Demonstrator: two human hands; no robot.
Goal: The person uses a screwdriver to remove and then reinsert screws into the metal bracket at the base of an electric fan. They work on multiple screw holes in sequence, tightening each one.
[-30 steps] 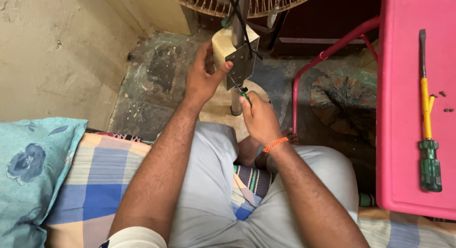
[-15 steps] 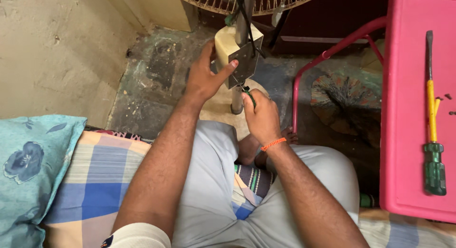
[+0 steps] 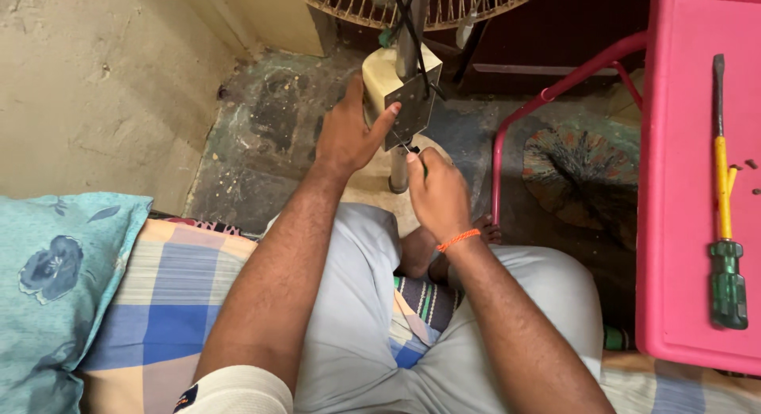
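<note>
**Hands on the fan's control box**

While we sit on the checked bedsheet (image 3: 170,299), with a blue pillow (image 3: 59,283) at far left, our left hand (image 3: 349,133) is clamped on the cream control box (image 3: 384,77) on the fan pole (image 3: 400,172), thumb pressed to the grey metal plate (image 3: 411,113). Just right of it, our right hand (image 3: 436,192) is closed around a thin tool (image 3: 412,151), tip touching the plate's lower edge; we cannot tell what kind of tool. To do this well, we judge the left hand should keep the box steady and the tool stay square to the plate. The floor (image 3: 269,137) is worn, stained concrete, the wall (image 3: 95,81) rough plaster. At far right a pink table (image 3: 674,224) carries a screwdriver (image 3: 725,224) with green and yellow grip.
</note>
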